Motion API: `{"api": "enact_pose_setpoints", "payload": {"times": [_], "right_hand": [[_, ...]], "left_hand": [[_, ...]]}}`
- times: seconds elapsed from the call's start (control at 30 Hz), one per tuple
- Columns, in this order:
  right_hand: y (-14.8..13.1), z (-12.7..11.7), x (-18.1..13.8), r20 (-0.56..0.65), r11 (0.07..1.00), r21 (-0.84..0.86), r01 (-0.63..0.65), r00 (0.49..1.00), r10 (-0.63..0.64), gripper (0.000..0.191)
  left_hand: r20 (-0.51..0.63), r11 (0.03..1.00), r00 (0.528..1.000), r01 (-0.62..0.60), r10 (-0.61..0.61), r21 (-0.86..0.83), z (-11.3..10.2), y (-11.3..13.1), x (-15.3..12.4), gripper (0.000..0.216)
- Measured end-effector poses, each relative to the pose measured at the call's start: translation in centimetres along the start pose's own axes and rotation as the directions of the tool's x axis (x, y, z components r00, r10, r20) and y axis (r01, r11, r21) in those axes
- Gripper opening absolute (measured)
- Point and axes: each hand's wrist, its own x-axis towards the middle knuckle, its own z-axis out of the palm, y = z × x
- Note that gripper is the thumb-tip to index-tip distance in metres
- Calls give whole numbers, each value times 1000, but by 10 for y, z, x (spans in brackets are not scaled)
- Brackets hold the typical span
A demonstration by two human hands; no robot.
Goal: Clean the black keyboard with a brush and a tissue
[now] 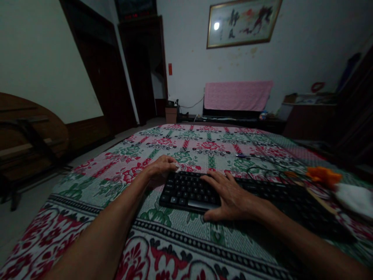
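Note:
A long black keyboard (pixel 194 190) lies on the flowered bedspread, its right part partly behind my right forearm. My right hand (pixel 229 194) spans it from above, thumb at the near edge and fingers reaching toward the far edge, holding it. At the far left corner of the keyboard is my left hand (pixel 163 168), its fingers curled together in a pinch. A small whitish bit shows at those fingertips, too little of it visible to name.
Dark cables (pixel 262 169) lie behind the keyboard. To the right are an orange bunched thing (pixel 323 177) and a white soft-looking thing (pixel 355 200). The patterned bedspread (pixel 175 223) covers the bed. A folded round table (pixel 32 132) leans at left.

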Motion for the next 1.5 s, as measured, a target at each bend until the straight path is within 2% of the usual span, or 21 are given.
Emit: {"api": "enact_pose_setpoints", "payload": {"times": [0.13, 0.17, 0.27, 0.37, 0.4, 0.5, 0.57, 0.77, 0.9, 1.0, 1.13, 1.3, 1.5], "right_hand": [[0, 0, -1, -10, 1000, 17, -5, 1000, 5, 108], [0, 0, -1, -6, 1000, 20, -5, 1000, 6, 108], [0, 0, -1, -4, 1000, 23, -2, 1000, 3, 108], [0, -1, -1, -4, 1000, 22, -7, 1000, 7, 108], [-1, -1, 0, 1, 1000, 21, -10, 1000, 10, 108], [-1, -1, 0, 11, 1000, 16, -6, 1000, 6, 108], [-1, -2, 0, 16, 1000, 17, -4, 1000, 4, 109], [-1, -2, -1, 23, 1000, 11, -21, 1000, 20, 108], [-1, -1, -1, 21, 1000, 10, -11, 1000, 11, 109], [0, -1, -1, 16, 1000, 17, -3, 1000, 2, 109], [0, -2, -2, 12, 1000, 29, -1, 1000, 1, 109], [-2, -3, -1, 9, 999, 33, -2, 1000, 2, 106], [0, 0, -1, 13, 1000, 14, -16, 1000, 16, 109]], "left_hand": [[-1, 994, 1000, -21, 21, -107, -6, -3, 0, 23], [18, 997, 1000, -7, 8, -81, -8, -3, -1, 23], [74, 989, 995, 50, -60, 140, -13, 2, -3, 21], [190, 985, 981, 16, -49, 171, -11, 8, -4, 16], [196, 978, 980, -5, -37, 208, -9, 10, -4, 14], [155, 940, 987, -93, 44, 327, -3, 11, 0, 14], [117, 932, 989, -125, 90, 341, 1, 9, 1, 15], [23, 980, 995, -100, 98, 174, 7, 8, -5, 11], [64, 992, 998, -25, 17, 125, -1, 16, -10, 16], [113, 978, 993, -4, -20, 206, -6, 18, -8, 18], [138, 947, 990, -55, 11, 318, -3, 16, -3, 18], [86, 924, 994, -94, 67, 370, 5, 14, -1, 17], [-3, 951, 995, -95, 101, 295, 3, 13, -2, 13]]}}
